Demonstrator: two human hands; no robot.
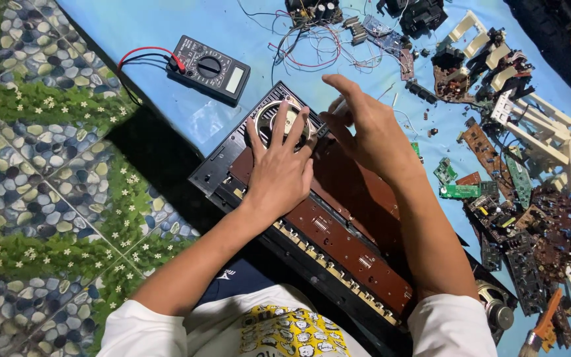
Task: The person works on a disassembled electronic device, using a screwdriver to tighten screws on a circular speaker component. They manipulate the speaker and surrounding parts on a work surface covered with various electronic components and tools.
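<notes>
An opened electronic keyboard (338,244) lies face down in front of me, its brown circuit boards exposed along the black casing. My left hand (277,168) rests flat with spread fingers on the round speaker (284,119) at the casing's far left end. My right hand (365,129) hovers just right of the speaker, fingers pinched on a thin light-coloured tool (336,108) whose tip meets the speaker's rim. A second speaker (495,307) shows at the near right end.
A black multimeter (209,68) with red and black leads lies on the blue sheet (133,26). Loose wires (312,46), several circuit boards (530,244) and white keyboard keys (543,132) pile at the right. A brush (540,334) lies bottom right. Patterned pebble flooring (41,165) is at the left.
</notes>
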